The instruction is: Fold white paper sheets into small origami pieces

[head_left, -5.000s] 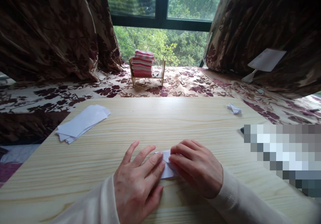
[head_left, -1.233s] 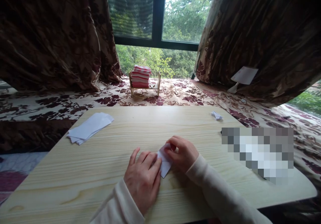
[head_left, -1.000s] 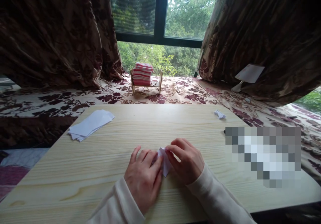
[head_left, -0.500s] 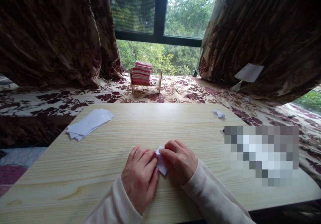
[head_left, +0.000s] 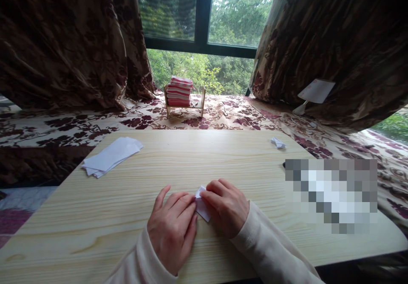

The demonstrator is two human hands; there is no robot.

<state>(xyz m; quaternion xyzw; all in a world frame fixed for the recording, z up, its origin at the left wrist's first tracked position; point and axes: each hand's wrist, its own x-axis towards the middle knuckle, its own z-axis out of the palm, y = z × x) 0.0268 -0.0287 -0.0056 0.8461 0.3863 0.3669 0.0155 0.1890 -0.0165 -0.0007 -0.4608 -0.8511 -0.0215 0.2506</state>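
Note:
A small folded piece of white paper (head_left: 202, 206) lies on the light wooden table (head_left: 134, 199), between my two hands. My left hand (head_left: 172, 229) lies on the table with its fingers stretched flat, their tips pressing the paper's left edge. My right hand (head_left: 225, 207) is curled, and its fingertips pinch the paper's top right part. Most of the paper is hidden under the fingers.
A stack of white paper sheets (head_left: 110, 156) lies at the table's far left. A small folded paper piece (head_left: 278, 142) sits at the far right. Beyond the table, a small wooden rack with red-striped cloths (head_left: 182, 93) stands on flowered fabric below a window.
Both hands have slid slightly left and nearer to me with the paper. The paper looks smaller and more covered than a second ago.

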